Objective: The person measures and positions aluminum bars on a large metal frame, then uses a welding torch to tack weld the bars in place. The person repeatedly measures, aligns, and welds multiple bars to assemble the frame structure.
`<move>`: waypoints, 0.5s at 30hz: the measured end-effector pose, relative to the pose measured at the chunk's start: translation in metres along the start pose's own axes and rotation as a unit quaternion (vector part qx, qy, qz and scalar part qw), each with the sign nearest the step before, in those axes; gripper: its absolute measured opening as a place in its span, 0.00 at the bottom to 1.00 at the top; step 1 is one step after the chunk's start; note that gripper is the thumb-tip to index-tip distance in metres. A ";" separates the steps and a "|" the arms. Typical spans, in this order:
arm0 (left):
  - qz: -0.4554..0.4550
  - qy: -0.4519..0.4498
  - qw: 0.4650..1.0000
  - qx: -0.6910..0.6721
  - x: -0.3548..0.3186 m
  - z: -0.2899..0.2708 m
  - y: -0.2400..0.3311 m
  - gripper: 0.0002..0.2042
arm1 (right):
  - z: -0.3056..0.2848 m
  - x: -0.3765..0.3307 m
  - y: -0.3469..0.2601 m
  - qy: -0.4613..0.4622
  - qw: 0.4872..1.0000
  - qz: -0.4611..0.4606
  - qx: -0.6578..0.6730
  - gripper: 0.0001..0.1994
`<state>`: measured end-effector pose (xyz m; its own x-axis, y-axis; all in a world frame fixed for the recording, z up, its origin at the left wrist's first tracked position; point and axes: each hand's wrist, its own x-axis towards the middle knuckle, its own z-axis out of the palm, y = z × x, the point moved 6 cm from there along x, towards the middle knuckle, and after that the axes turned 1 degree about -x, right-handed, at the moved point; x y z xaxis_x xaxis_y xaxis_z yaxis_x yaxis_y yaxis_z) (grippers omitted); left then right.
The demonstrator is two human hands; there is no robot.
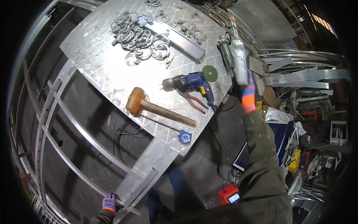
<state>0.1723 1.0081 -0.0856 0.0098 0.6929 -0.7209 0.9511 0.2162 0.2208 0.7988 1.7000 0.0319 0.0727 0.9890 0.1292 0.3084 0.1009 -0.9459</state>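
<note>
My left hand [109,203], in a blue and orange glove, is closed over the lower end of a curved metal frame [85,140] with long rails. My right arm reaches forward along the table's right side. The gloved right hand [249,98] is closed on a long pale-grey tool [239,61]; motion blur hides its exact kind, and the tool covers part of the fingers. Just left of it lies an angle grinder [226,52]. Nearby on the metal table [89,71] are a blue drill [192,83], a green cutting disc [210,73] and red-handled pliers [196,102].
A mallet [160,108] and a blue tape measure [185,137] lie near the table's front edge. Farther back are a heap of metal rings [136,35] and a metal channel [177,39]. Metal strips [302,79] crowd the right. A red box [228,195] stands on the floor.
</note>
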 end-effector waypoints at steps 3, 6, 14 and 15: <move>-0.003 -0.026 1.000 -0.007 0.001 -0.003 0.003 0.37 | -0.075 -0.085 -0.042 0.120 0.991 -0.029 0.048 0.13; 0.003 -0.021 1.000 0.005 0.001 -0.005 0.005 0.39 | -0.118 -0.176 -0.081 0.124 0.990 -0.051 0.049 0.10; 0.065 0.020 0.998 0.013 0.003 -0.002 0.002 0.39 | -0.153 -0.461 -0.152 0.099 0.859 -0.136 -0.484 0.19; 0.055 0.010 0.998 0.007 0.005 0.000 -0.001 0.39 | -0.155 -0.509 -0.167 0.092 0.859 -0.132 -0.486 0.19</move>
<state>0.1712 1.0109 -0.0892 0.1094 0.7250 -0.6800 0.9489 0.1276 0.2886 0.8575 1.1631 0.1700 -0.0012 0.9027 0.4303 0.9769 0.0931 -0.1925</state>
